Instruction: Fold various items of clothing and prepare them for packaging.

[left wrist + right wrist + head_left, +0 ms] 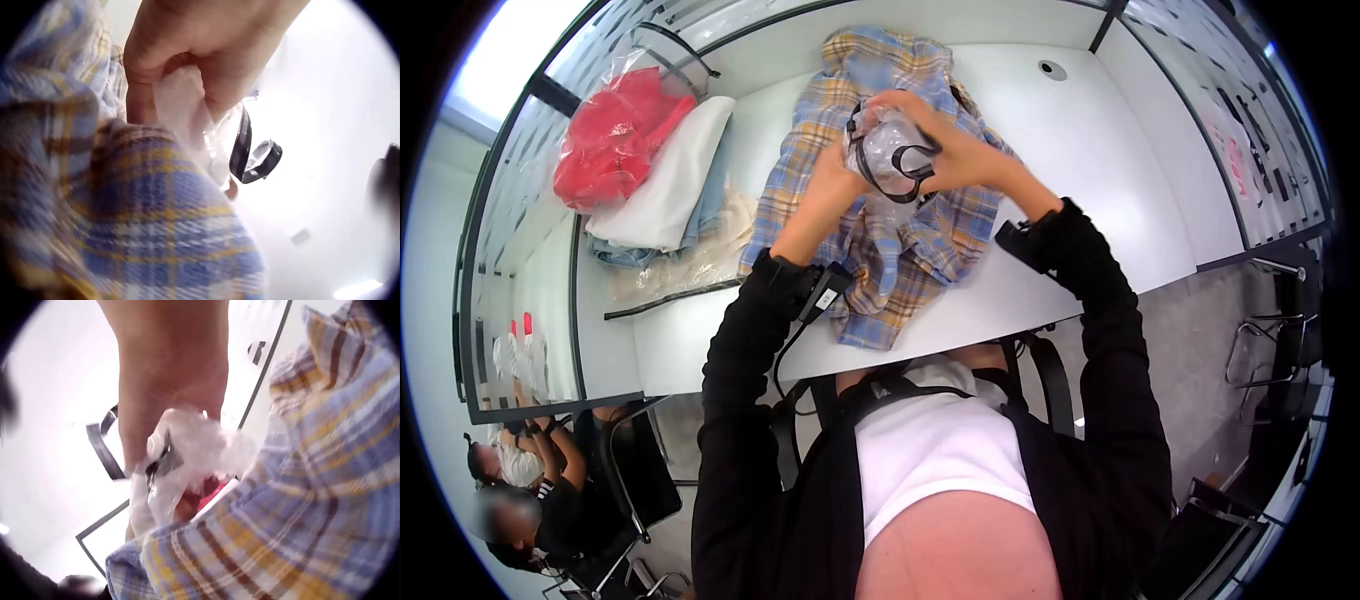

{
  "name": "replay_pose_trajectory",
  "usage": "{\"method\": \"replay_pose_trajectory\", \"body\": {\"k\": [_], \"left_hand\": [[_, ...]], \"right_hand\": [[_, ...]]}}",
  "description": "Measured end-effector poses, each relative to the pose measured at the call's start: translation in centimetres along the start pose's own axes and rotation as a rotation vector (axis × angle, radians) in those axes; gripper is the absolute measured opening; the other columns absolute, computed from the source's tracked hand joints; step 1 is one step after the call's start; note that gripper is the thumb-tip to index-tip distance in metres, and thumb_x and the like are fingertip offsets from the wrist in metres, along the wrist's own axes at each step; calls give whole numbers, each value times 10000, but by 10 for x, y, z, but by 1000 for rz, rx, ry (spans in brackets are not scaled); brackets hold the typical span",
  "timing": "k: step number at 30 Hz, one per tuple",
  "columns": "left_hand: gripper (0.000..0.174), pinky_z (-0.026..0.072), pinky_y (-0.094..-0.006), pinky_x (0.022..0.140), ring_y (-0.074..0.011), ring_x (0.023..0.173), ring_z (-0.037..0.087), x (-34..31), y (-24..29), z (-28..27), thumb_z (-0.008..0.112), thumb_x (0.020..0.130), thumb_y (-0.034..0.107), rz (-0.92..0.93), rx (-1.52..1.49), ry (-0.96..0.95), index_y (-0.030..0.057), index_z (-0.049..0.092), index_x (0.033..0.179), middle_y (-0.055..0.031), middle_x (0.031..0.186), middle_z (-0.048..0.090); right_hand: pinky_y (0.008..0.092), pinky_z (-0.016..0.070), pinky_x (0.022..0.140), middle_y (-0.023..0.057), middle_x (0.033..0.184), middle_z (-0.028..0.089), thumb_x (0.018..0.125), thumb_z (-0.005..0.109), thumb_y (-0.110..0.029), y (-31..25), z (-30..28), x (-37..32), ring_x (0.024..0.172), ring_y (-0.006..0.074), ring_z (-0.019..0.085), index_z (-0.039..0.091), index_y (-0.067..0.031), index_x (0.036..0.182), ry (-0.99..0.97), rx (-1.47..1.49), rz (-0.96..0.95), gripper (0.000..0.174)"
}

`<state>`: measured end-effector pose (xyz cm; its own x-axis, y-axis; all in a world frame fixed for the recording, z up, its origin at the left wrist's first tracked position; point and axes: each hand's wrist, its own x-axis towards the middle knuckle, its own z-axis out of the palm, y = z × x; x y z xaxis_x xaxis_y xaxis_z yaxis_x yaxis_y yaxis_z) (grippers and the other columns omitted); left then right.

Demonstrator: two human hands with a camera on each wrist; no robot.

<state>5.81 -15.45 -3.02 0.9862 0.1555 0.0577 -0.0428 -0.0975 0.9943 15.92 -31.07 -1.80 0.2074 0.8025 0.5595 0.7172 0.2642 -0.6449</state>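
Observation:
A crumpled clear plastic bag (888,145) with a curling black edge strip (862,165) is bunched between both hands. My left hand (836,178) grips it from the left; in the left wrist view, thumb and fingers close around the plastic (184,103). From the right, my right hand (960,155) holds the same bag, and the right wrist view has the film (181,450) gathered in its grasp. Beneath the hands, a blue and yellow plaid shirt (800,140) lies spread over the white table, its lower part rumpled. Some of the fingers are hidden behind the plastic.
Left on the table (1100,190) is a pile: a red garment in clear plastic (615,135), a white folded garment (675,190), light blue denim (622,252) and a flat clear bag with a dark edge (670,285). Partitions enclose the table; people sit beyond at lower left.

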Motion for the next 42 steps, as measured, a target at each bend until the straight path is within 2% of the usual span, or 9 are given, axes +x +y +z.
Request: {"method": "replay_pose_trajectory", "body": {"k": [2, 6, 10, 25, 27, 29, 34, 36, 42], "left_hand": [[233, 455, -240, 600, -106, 693, 573, 3, -13, -13, 625, 731, 179, -40, 33, 80, 4, 616, 885, -27, 779, 615], [375, 460, -271, 659, -168, 767, 596, 6, -37, -47, 643, 717, 244, -182, 307, 12, -17, 582, 979, -82, 845, 623], [552, 404, -367, 842, -345, 982, 523, 2, -43, -49, 673, 675, 262, 214, 709, 11, -25, 491, 1111, -186, 1026, 560], [405, 447, -249, 642, -161, 729, 571, 18, -6, -113, 609, 664, 82, -153, 671, -90, -25, 513, 1043, -70, 837, 593], [525, 410, -295, 794, -170, 937, 482, -12, 82, -142, 578, 777, 171, 285, -550, -63, -2, 380, 1231, -126, 1124, 474], [652, 318, -370, 989, -235, 1189, 366, 1, 109, -166, 593, 789, 306, 1178, -1206, -258, 14, 302, 1295, -192, 1316, 329], [595, 232, -430, 1029, -284, 1236, 301, 19, 62, -194, 405, 864, 421, 547, -960, -567, -3, 320, 1274, -192, 1301, 352], [453, 332, -394, 965, -281, 1113, 455, 12, 44, -155, 329, 916, 298, 184, -318, -87, -2, 344, 1255, -170, 1211, 456], [449, 329, -330, 951, -211, 1141, 430, -5, -5, -112, 574, 815, 257, -57, 381, -386, 53, 445, 1193, -86, 1198, 474]], "right_hand": [[317, 380, 913, 94, 1184, 454, 691, 662, -143, 13, -15, -14, 1107, 215, 444, 333, -111, 1246, -56, 51, 108, 646], [290, 408, 883, 90, 1086, 535, 795, 577, -122, 54, -39, -53, 1025, 192, 516, 420, -69, 1194, -135, 235, 651, 432], [275, 413, 869, 87, 1007, 573, 846, 488, -84, 64, -39, -73, 963, 174, 553, 509, -18, 1072, -28, 420, 580, 237], [260, 431, 806, 77, 994, 575, 854, 462, -69, 70, -38, -74, 951, 163, 557, 515, -16, 1056, -23, 421, 572, 216], [260, 431, 804, 76, 979, 578, 855, 461, -69, 68, -37, -73, 936, 159, 559, 520, -14, 1046, -6, 411, 562, 207], [258, 432, 800, 74, 960, 583, 855, 460, -69, 68, -35, -75, 918, 154, 561, 526, -13, 1034, 8, 425, 558, 199], [254, 439, 777, 69, 904, 594, 854, 459, -69, 68, -37, -75, 871, 143, 563, 538, -7, 1008, 11, 435, 583, 184], [256, 442, 777, 69, 911, 592, 853, 458, -69, 71, -37, -75, 873, 144, 564, 538, -7, 1009, 5, 445, 584, 186], [263, 435, 811, 65, 1009, 567, 810, 564, -123, 62, -35, -73, 920, 157, 553, 540, -35, 1036, -47, 310, 586, 244]]}}
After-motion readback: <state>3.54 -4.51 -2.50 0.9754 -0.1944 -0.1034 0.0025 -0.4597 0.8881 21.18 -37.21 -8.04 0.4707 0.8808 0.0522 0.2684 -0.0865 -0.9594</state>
